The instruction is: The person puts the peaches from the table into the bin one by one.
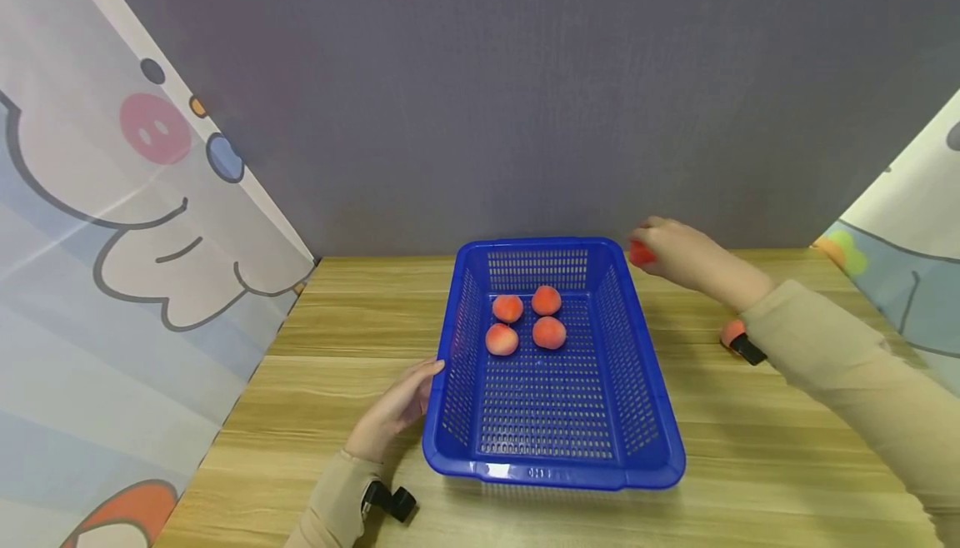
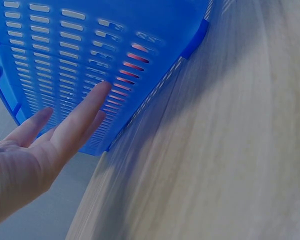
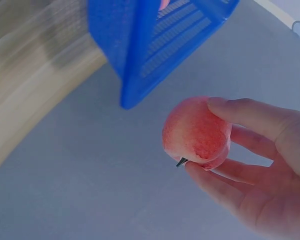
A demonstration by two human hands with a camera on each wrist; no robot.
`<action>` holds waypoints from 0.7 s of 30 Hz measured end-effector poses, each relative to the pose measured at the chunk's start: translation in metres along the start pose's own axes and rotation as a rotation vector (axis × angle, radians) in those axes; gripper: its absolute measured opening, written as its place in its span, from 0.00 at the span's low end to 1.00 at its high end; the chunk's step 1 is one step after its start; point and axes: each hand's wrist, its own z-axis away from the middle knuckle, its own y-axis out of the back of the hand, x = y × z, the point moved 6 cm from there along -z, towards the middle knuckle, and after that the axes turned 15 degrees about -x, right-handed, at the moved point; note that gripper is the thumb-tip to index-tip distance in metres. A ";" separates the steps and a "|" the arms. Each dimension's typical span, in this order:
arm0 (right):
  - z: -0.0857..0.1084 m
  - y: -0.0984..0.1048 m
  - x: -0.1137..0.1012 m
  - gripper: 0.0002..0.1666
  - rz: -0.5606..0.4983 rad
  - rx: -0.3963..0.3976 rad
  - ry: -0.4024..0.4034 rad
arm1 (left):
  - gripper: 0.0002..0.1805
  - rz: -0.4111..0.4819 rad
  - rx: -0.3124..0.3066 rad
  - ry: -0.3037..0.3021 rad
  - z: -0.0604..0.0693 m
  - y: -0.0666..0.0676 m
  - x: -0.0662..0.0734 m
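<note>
A blue plastic basket (image 1: 555, 475) with slotted walls stands on the table. Several peaches (image 1: 549, 333) lie inside it, toward its far left. My left hand (image 1: 397, 406) holds the basket's left side, its thumb at the rim; in the left wrist view its other fingers (image 2: 77, 117) extend along the outer wall. Beyond the basket's far right corner, my right hand (image 1: 671, 250) is raised and pinches a red peach (image 3: 197, 131) between thumb and fingers. A small dark stem shows on that peach.
Another peach (image 1: 732, 331) rests on the wooden table (image 1: 360, 306) right of the basket, partly hidden by the right wrist's black camera (image 1: 747, 349). A grey wall panel (image 1: 480, 98) rises behind the table. Cartoon-printed sheets (image 1: 112, 281) hang on both sides.
</note>
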 end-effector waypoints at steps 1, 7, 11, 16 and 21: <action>-0.001 0.001 -0.003 0.19 -0.002 -0.001 0.001 | 0.14 0.000 0.000 0.000 0.000 0.000 0.000; -0.008 0.005 -0.019 0.22 -0.021 -0.024 0.002 | 0.14 0.011 0.004 0.001 0.001 -0.001 0.001; -0.014 0.005 -0.029 0.23 -0.019 -0.026 0.019 | 0.15 0.014 0.004 0.004 0.001 -0.001 0.001; -0.021 0.005 -0.041 0.23 -0.017 -0.024 0.049 | 0.16 0.004 -0.003 0.003 0.001 -0.003 0.003; -0.025 0.006 -0.054 0.23 -0.029 -0.028 0.065 | 0.16 -0.014 -0.010 0.005 0.001 -0.005 0.004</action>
